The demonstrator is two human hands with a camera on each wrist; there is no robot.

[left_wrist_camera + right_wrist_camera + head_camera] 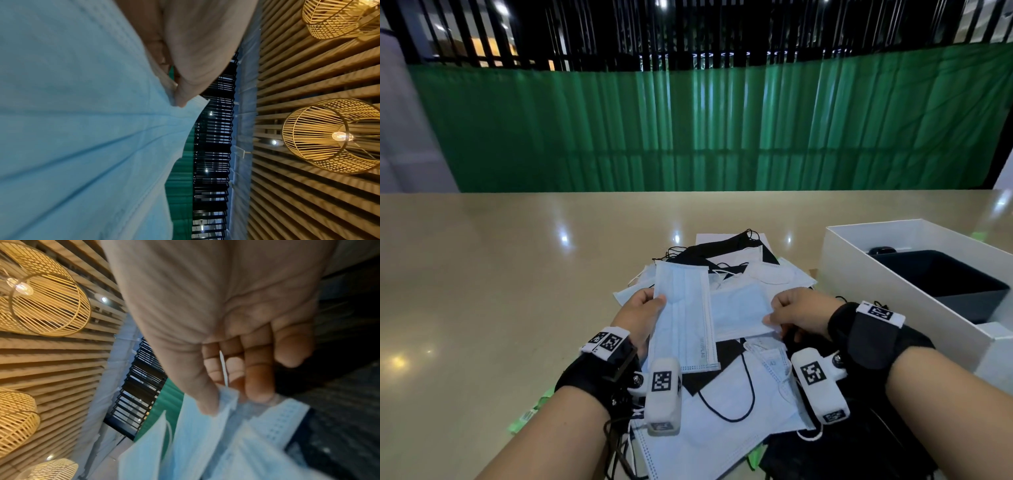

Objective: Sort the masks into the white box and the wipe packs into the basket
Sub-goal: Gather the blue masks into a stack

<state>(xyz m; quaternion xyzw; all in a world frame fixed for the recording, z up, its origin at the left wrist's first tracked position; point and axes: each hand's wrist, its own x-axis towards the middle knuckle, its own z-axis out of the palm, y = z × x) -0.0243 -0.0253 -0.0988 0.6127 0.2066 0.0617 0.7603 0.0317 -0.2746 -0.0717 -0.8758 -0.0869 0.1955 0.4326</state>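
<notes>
Centrally, left hand [642,317] grip pinches pale blue pleated face mask [685,318], lifted above heap of blue, white and black masks [722,394] on beige counter [500,274]. Right hand [803,317] grip pinches corner of second pale blue mask [739,310]. Open white cardboard box [893,284] at right.

Head view: looks forward and down from above the table [517,274], both hands near 6 o'clock, a green curtain [688,130] at 12 o'clock. Left wrist view: rolled sideways, pressed close against a blue mask [72,129], facing up to slatted ceiling lamps [329,136]. Right wrist view: equally close behind the right hand [236,313], tilted upward. All three views share the curtain; both wrist views share the lamps.
</notes>
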